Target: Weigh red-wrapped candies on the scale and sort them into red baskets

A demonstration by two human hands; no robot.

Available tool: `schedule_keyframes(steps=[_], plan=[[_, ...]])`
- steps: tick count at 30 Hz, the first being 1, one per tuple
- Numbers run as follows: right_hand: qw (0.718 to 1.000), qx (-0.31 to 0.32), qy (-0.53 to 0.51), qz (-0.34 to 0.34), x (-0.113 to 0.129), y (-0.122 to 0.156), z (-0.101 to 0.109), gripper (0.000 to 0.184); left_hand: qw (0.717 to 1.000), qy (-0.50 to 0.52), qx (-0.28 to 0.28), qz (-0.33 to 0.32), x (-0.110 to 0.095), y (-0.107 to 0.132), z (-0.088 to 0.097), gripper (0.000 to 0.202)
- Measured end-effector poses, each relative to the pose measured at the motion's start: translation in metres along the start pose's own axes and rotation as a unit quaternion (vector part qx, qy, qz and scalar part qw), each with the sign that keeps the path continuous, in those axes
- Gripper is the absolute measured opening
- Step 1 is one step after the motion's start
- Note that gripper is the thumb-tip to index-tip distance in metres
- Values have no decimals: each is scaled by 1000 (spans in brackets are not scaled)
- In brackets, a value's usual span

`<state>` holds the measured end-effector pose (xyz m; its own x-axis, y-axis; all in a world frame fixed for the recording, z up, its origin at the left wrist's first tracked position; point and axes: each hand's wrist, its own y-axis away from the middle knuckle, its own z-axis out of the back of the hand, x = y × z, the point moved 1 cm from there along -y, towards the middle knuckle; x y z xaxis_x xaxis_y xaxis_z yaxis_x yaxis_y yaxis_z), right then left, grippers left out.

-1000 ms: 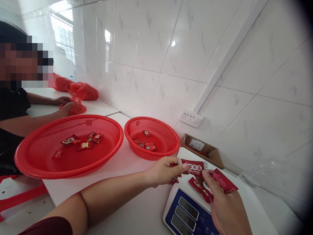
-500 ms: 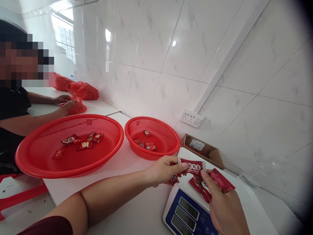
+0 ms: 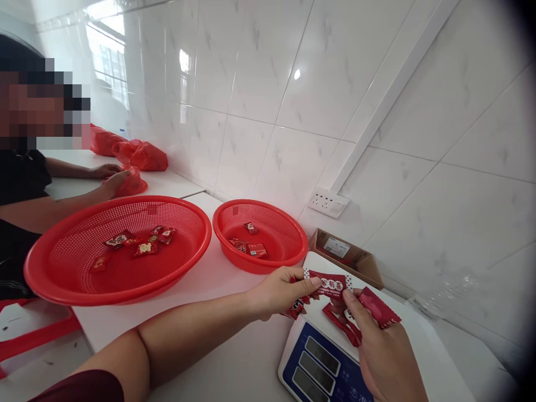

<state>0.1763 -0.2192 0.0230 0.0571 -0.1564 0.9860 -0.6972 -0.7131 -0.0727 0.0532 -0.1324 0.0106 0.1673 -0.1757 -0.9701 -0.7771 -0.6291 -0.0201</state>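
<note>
My left hand [image 3: 278,293] pinches the left end of a red candy packet [image 3: 333,284] with white characters, and more red wrappers poke out under its fingers. My right hand [image 3: 383,357] pinches the same packet's right end and grips a few other red packets [image 3: 379,312]. Both hands hover over the white pan of a blue-faced digital scale [image 3: 318,365]. A small red mesh basket [image 3: 260,234] with a few candies sits just beyond my left hand. A larger red basket [image 3: 119,248] with several candies lies further left.
A cardboard box [image 3: 345,254] rests against the tiled wall behind the scale, below a wall socket [image 3: 328,203]. Another person in black sits at the far left, their hands on a red plastic bag [image 3: 129,181]. More red bags [image 3: 140,155] lie behind. Clear plastic wrap [image 3: 452,293] lies at right.
My hands have shifted only slightly; the packets in my right hand moved a little lower and closer to the left hand. The other person's hands stay on the red bag.
</note>
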Motion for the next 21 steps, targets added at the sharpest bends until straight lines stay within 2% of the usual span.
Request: schedule_keyframes(steps=[14,21], plan=[[999,34,24,20,-3,-1,3,38,1000,-1,-15,21,-1,0,1,50],[999,26,37,6,-4,-4,5,46,999,19,-23,11,0,-1,1,50]])
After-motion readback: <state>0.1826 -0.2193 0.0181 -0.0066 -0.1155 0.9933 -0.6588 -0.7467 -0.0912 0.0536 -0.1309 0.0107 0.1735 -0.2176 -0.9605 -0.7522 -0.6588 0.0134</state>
